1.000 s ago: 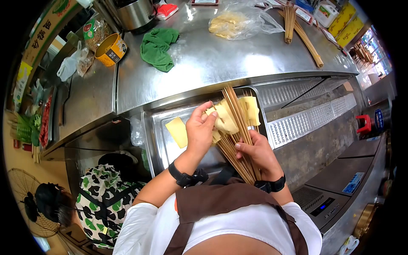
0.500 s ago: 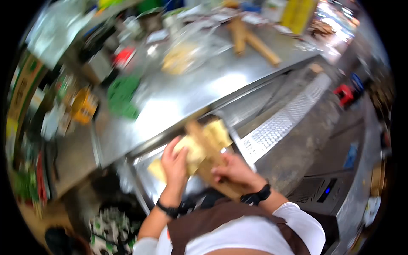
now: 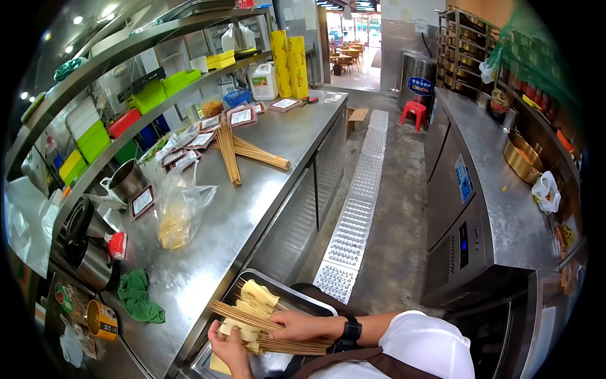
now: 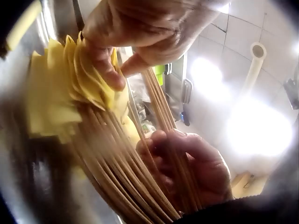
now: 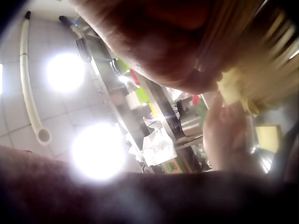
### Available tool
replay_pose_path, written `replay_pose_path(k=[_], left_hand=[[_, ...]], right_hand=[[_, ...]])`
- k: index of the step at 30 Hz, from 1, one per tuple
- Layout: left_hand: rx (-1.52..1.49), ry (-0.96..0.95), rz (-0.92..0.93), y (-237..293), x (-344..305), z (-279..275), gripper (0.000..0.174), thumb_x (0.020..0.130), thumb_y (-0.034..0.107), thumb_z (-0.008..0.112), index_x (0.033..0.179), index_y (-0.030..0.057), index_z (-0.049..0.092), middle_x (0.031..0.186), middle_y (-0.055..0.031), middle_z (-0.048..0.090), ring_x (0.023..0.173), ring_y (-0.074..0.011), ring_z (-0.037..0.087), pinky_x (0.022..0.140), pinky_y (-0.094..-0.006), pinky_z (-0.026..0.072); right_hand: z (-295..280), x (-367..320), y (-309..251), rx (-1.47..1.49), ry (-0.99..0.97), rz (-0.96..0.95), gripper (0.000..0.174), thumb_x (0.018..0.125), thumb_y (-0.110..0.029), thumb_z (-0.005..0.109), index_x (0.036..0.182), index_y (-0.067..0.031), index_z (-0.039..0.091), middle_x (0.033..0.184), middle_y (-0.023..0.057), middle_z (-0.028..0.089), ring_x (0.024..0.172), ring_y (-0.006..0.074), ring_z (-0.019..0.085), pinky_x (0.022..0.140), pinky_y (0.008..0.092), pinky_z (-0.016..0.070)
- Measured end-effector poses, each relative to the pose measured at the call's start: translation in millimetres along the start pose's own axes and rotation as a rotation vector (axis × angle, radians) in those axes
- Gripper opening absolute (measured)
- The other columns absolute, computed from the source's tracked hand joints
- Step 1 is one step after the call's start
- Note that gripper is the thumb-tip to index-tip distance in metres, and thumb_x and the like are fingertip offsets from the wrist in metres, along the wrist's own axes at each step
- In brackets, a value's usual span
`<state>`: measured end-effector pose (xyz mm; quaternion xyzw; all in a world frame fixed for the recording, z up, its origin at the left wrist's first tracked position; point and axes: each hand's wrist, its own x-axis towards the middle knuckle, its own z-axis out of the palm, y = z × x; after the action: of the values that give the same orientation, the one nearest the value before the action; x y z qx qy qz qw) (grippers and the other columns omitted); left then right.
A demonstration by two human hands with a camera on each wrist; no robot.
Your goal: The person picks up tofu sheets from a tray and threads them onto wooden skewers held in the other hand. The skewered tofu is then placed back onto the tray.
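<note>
In the head view, my left hand (image 3: 230, 350) pinches a folded yellow tofu sheet (image 4: 86, 77) between thumb and finger, clearer in the left wrist view. My right hand (image 3: 302, 326) grips a bundle of bare wooden skewers (image 3: 243, 314), fingers wrapped around it. Beneath, more skewers (image 4: 117, 163) run into a row of folded tofu sheets (image 3: 257, 294). These lie over a metal tray (image 3: 323, 307) at the counter's front side. A loose yellow piece (image 3: 219, 364) shows by the left hand. The right wrist view is dark and blurred around the right hand (image 5: 154, 42).
On the steel counter (image 3: 208, 252) lie a clear bag of yellow food (image 3: 177, 224), two skewer bundles (image 3: 228, 155), a green cloth (image 3: 139, 297) and a yellow tub (image 3: 102, 320). A floor grating (image 3: 356, 215) runs along the aisle, with a red stool (image 3: 413, 112) farther off.
The head view has swung up and to the right, showing the aisle and doorway; the person at the left has left view. Both hands keep their hold on sheet and skewers.
</note>
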<state>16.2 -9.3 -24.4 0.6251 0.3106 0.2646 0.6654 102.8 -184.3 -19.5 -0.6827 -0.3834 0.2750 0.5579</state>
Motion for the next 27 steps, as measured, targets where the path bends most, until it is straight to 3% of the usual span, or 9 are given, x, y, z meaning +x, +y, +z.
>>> replay_pose_path(k=[1, 4, 6, 9, 12, 15, 16, 20, 27], left_hand=[[0.01, 0.0, -0.028, 2, 0, 1, 0.048, 0.082, -0.008, 0.057, 0.126, -0.0015, 0.039, 0.095, -0.0117, 0.059, 0.067, -0.0119, 0.058, 0.055, -0.0222, 0.0477], [0.092, -0.014, -0.065, 6, -2, 3, 0.047, 0.081, -0.007, 0.059, 0.125, -0.0015, 0.041, 0.102, -0.0129, 0.055, 0.066, -0.0121, 0.057, 0.054, -0.0235, 0.0481], [0.215, -0.044, -0.022, 7, -1, 2, 0.047, 0.081, -0.006, 0.06, 0.124, -0.0016, 0.043, 0.106, -0.0128, 0.053, 0.066, -0.0124, 0.057, 0.055, -0.0248, 0.0486], [0.623, 0.012, 0.324, 21, -11, 7, 0.041, 0.081, -0.003, 0.06, 0.12, -0.0029, 0.047, 0.11, -0.0112, 0.052, 0.067, -0.0134, 0.058, 0.056, -0.0256, 0.0485], [0.564, 0.085, 0.513, 10, -6, 4, 0.031, 0.087, 0.004, 0.059, 0.116, -0.0021, 0.051, 0.103, -0.0082, 0.056, 0.067, -0.0124, 0.057, 0.056, -0.0236, 0.0465], [-0.075, -0.073, -0.1, 16, -5, 4, 0.021, 0.092, 0.011, 0.056, 0.109, -0.0003, 0.056, 0.091, -0.0057, 0.06, 0.066, -0.0107, 0.057, 0.053, -0.0207, 0.0433], [-0.128, -0.079, -0.166, 22, -6, 9, 0.015, 0.094, 0.015, 0.055, 0.101, 0.0011, 0.057, 0.078, -0.0033, 0.061, 0.063, -0.0089, 0.056, 0.05, -0.0195, 0.0415], [-0.062, -0.08, -0.108, 21, -5, 4, 0.009, 0.089, 0.012, 0.061, 0.088, 0.0035, 0.058, 0.071, -0.0025, 0.059, 0.058, -0.0108, 0.057, 0.051, -0.0223, 0.0463], [-0.103, -0.141, -0.136, 36, -8, -9, 0.01, 0.088, 0.01, 0.062, 0.085, 0.0013, 0.059, 0.075, -0.0063, 0.064, 0.063, -0.0113, 0.061, 0.053, -0.0229, 0.0483]], right_hand=[[1, 1, 2, 0.001, 0.023, -0.035, 0.032, 0.086, -0.027, 0.063, 0.101, 0.0014, 0.057, 0.092, 0.0127, 0.06, 0.085, 0.0195, 0.059, 0.074, 0.0314, 0.0467], [-8, 0, -17, 0.212, -0.19, 0.361, 0.026, 0.089, -0.024, 0.06, 0.101, -0.0014, 0.057, 0.087, 0.008, 0.061, 0.075, 0.0142, 0.061, 0.064, 0.0262, 0.0493], [-6, -1, -11, 0.383, -0.225, 0.402, 0.022, 0.091, -0.023, 0.058, 0.101, -0.0028, 0.056, 0.084, 0.0054, 0.061, 0.071, 0.0114, 0.06, 0.06, 0.0236, 0.0501], [1, -1, -2, 0.509, -0.23, 0.406, 0.021, 0.093, -0.024, 0.057, 0.099, -0.0035, 0.054, 0.084, 0.0038, 0.061, 0.071, 0.0106, 0.061, 0.062, 0.0232, 0.0519], [4, 2, 0, 0.532, -0.232, 0.389, 0.023, 0.093, -0.025, 0.057, 0.097, -0.0031, 0.053, 0.085, 0.0038, 0.06, 0.074, 0.0104, 0.06, 0.065, 0.023, 0.052], [4, 3, 3, 0.507, -0.251, 0.385, 0.023, 0.094, -0.025, 0.056, 0.098, -0.0033, 0.053, 0.086, 0.0035, 0.06, 0.076, 0.0093, 0.06, 0.066, 0.0224, 0.0513], [4, 3, 6, 0.493, -0.267, 0.39, 0.023, 0.094, -0.025, 0.056, 0.098, -0.0035, 0.053, 0.086, 0.0034, 0.06, 0.076, 0.009, 0.06, 0.067, 0.0222, 0.0511], [-7, 0, -22, 0.474, -0.263, 0.438, 0.019, 0.093, -0.021, 0.058, 0.099, -0.0038, 0.054, 0.081, 0.0022, 0.062, 0.073, 0.0084, 0.061, 0.066, 0.023, 0.0513], [-3, 2, -31, 0.574, -0.099, 0.529, 0.015, 0.089, -0.012, 0.062, 0.098, -0.0007, 0.057, 0.076, 0.0002, 0.058, 0.065, 0.0072, 0.057, 0.06, 0.0219, 0.0474]])
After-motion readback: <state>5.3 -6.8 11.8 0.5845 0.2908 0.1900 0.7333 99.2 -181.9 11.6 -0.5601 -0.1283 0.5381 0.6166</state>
